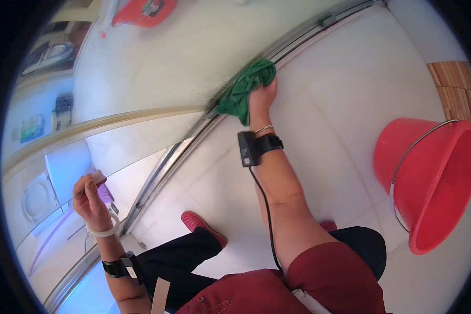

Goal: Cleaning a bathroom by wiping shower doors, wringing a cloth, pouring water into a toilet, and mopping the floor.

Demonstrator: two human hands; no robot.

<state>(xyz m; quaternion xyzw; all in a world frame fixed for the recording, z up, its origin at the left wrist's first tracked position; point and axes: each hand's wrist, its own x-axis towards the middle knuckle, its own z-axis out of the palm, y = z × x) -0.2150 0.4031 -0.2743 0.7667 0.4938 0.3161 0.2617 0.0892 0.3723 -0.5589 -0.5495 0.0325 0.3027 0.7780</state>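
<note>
My right hand (263, 98) presses a bunched green cloth (244, 91) onto the metal door track (295, 47), where the track meets the foot of the glass panel. Part of my fingers is hidden by the cloth. Dark specks show on the glass panel (157, 68) just left of the cloth. At the lower left, my left hand (90, 199) is closed around the free edge of a glass door (152, 125), thumb on the near side and fingertips on the other.
A red bucket (424, 178) with a metal handle stands tilted-looking at the right on pale floor tiles (329, 115). Behind it lies a wooden slatted mat (452, 86). Beyond the glass are a toilet (39, 196) and a red basin (146, 13). My feet in red shoes (204, 227) stand near the track.
</note>
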